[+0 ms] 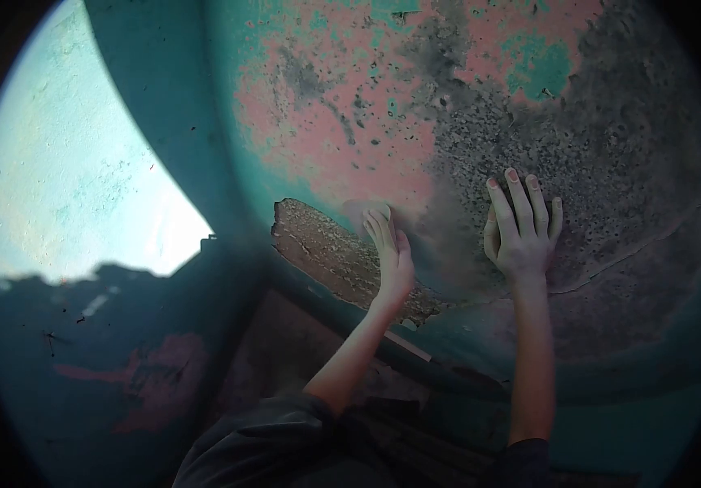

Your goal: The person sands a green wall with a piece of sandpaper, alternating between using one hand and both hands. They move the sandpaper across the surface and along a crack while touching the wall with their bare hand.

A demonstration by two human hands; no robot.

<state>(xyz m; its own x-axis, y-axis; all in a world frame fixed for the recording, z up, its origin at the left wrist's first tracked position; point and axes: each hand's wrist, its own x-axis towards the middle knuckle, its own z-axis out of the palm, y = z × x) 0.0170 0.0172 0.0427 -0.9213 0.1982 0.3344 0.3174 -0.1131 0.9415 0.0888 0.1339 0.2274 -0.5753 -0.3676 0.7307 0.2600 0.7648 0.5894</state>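
My left hand (389,256) is pressed to a curved, worn wall (334,122), fingers close together. Under its fingertips shows the edge of a thin pale sheet (379,208); its exact kind is hard to make out. Just below and left of that hand, a brown rough patch (326,254) is exposed where the surface layer has come off. My right hand (523,236) lies against the dark grey pitted part of the wall, fingers spread and nothing visible in it. Pink and turquoise paint covers the upper area.
At left, bright light falls on a pale turquoise surface (82,163) with a curved shadow edge. A crack (619,259) runs across the wall right of my right hand. Below the wall is a dark recess with a narrow light strip (410,348) along its edge.
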